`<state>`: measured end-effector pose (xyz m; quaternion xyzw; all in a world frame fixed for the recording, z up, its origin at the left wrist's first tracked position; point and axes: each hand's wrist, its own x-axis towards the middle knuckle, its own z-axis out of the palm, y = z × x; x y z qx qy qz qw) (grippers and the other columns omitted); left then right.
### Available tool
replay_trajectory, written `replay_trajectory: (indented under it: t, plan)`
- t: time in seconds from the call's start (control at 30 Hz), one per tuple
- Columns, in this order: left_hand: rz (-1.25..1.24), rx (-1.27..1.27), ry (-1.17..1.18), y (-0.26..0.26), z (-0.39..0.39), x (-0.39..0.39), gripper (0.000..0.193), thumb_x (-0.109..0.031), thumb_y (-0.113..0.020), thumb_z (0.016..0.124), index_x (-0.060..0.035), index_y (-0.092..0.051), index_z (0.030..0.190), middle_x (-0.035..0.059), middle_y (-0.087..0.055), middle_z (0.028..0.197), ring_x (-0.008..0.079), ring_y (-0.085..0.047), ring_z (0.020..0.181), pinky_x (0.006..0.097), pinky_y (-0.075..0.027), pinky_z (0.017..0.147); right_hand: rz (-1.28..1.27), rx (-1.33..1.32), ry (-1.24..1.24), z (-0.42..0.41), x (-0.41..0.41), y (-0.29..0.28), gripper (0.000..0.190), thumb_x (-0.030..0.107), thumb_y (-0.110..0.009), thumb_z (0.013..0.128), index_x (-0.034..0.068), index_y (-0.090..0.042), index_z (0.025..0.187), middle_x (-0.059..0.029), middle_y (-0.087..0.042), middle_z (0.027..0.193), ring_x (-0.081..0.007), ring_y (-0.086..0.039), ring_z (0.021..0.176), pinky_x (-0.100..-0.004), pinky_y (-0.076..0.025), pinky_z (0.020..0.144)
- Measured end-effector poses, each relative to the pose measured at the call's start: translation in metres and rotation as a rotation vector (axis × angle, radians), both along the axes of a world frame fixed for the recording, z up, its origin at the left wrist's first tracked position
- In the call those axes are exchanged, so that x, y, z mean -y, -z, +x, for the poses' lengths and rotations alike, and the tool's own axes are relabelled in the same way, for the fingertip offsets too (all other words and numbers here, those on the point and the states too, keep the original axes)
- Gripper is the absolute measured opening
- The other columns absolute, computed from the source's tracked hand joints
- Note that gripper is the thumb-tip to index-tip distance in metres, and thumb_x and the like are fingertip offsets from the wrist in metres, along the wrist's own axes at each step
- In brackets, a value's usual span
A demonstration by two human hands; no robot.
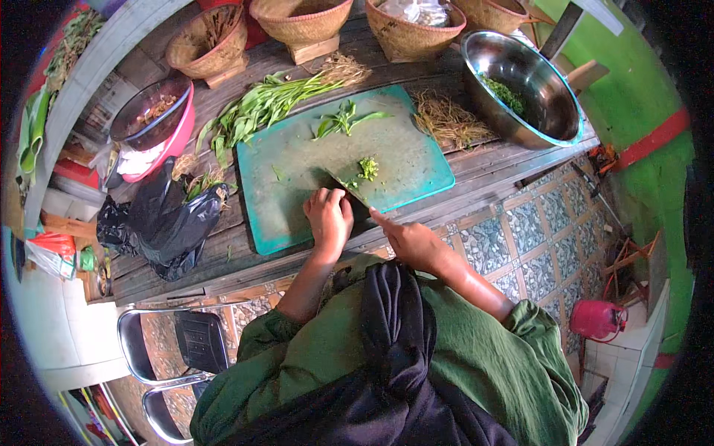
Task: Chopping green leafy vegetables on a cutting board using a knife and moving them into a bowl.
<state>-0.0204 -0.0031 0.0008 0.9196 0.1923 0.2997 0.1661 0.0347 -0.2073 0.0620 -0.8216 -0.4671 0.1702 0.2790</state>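
My right hand point(410, 242) grips a knife point(348, 189), its index finger along the back of the blade, which points up and left over a green-rimmed cutting board point(301, 167). My left hand point(330, 214) is curled at the board's near edge, beside the blade; whether it holds anything is hidden. Chopped green pieces point(368, 168) lie in a small heap just beyond the knife, with small bits by the blade. Farther up the board rest a few leafy stems point(347, 120). A bundle of leafy greens point(268, 106) with roots lies along the board's far left edge.
Cut-off roots point(449, 121) lie right of the board, near a steel bowl point(521, 89) holding chopped greens. Black plastic bags point(167, 223) and a pink basin point(187, 131) are at left. Woven baskets point(304, 22) line the wooden table's point(491, 161) far side.
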Motion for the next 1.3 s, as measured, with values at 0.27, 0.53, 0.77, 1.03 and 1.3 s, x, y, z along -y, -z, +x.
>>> replay_trajectory:
  t: [0.27,0.53,0.77,1.03,1.3]
  plan:
    - [-0.02,-0.003,-0.031,-0.002,-0.001,0.006,0.01,-0.012,-0.067,0.077,-0.0108,-0.065,0.086,0.0097,-0.058,0.086,0.0318,-0.057,0.091,0.0462,-0.039,0.081,-0.066,0.035,-0.055,0.005,0.009,0.005,0.052,0.008,-0.049,0.094,0.007,-0.041,0.145,-0.029,-0.064,0.086,-0.0452,-0.065,0.074,-0.0522,-0.051,0.064]
    - [-0.053,0.01,-0.049,0.001,-0.004,0.004,0.01,-0.01,-0.068,0.077,-0.0099,-0.065,0.087,0.0102,-0.058,0.087,0.0329,-0.057,0.093,0.0467,-0.04,0.083,0.0,-0.018,-0.14,0.016,0.014,0.0,0.05,0.009,-0.049,0.094,0.007,-0.043,0.144,-0.0305,-0.064,0.092,-0.0453,-0.065,0.08,-0.053,-0.051,0.069]
    - [-0.026,0.022,-0.021,-0.004,-0.012,0.009,0.012,-0.011,-0.068,0.078,-0.0107,-0.068,0.09,0.0091,-0.06,0.089,0.0314,-0.057,0.094,0.0473,-0.04,0.085,-0.077,-0.055,-0.115,0.02,-0.003,-0.001,0.05,0.011,-0.051,0.096,0.011,-0.042,0.146,-0.0304,-0.064,0.097,-0.0441,-0.065,0.088,-0.0506,-0.052,0.073]
    - [-0.068,0.033,-0.052,-0.006,-0.003,0.01,0.011,-0.013,-0.068,0.08,-0.0146,-0.072,0.089,0.0063,-0.062,0.084,0.0286,-0.059,0.089,0.0457,-0.04,0.084,0.203,0.009,-0.14,0.04,0.015,0.016,0.056,0.013,-0.049,0.095,0.012,-0.035,0.149,-0.0266,-0.065,0.082,-0.0453,-0.065,0.069,-0.0523,-0.051,0.059]
    - [-0.057,0.056,-0.087,0.0,0.006,0.009,0.009,-0.012,-0.068,0.076,-0.0122,-0.071,0.085,0.0078,-0.061,0.082,0.03,-0.06,0.087,0.047,-0.04,0.079,-0.187,0.015,-0.052,0.022,0.015,-0.019,0.051,0.008,-0.052,0.092,0.014,-0.047,0.143,-0.0275,-0.065,0.086,-0.0435,-0.066,0.075,-0.0526,-0.051,0.064]
